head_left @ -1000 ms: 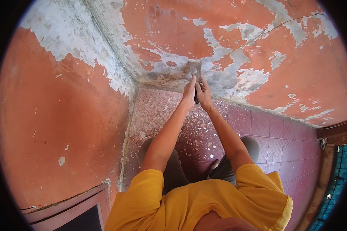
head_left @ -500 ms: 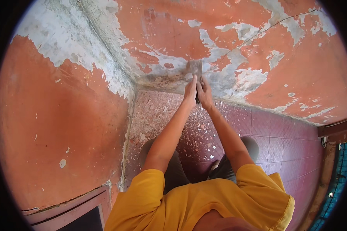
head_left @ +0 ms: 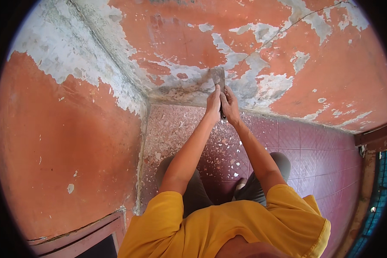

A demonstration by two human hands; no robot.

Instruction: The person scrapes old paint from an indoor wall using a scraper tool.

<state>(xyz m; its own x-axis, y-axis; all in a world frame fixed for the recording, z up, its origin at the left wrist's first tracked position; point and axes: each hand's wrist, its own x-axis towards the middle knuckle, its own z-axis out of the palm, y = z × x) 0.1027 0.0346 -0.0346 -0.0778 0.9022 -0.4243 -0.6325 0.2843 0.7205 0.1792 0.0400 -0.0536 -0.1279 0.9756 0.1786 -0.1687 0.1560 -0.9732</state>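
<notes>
While both hands share one tool, the left hand (head_left: 213,103) and the right hand (head_left: 230,105) are closed side by side on the dark handle (head_left: 222,112) of a scraper (head_left: 218,78). Its flat metal blade points away from the body, at a pale bare patch (head_left: 246,84) low on the front wall (head_left: 176,47); whether its edge touches or stands just off, I cannot tell. If that edge caught on a ridge of paint, the blade could skid and knock knuckles against the plaster; too steep an angle might gouge it. Loose flakes (head_left: 172,124), strewn near the foot (head_left: 241,185), could slip underfoot. Beyond, orange paint is broken on both walls, a thin crack (head_left: 284,30) slanting across the front one. The left wall (head_left: 69,150) meets it in a stained corner (head_left: 116,58). Dark red tiles (head_left: 305,155) cover the floor, chips lying thickest toward that corner. Lower left is a pink frame (head_left: 84,234); far right, blue mesh (head_left: 382,193).
</notes>
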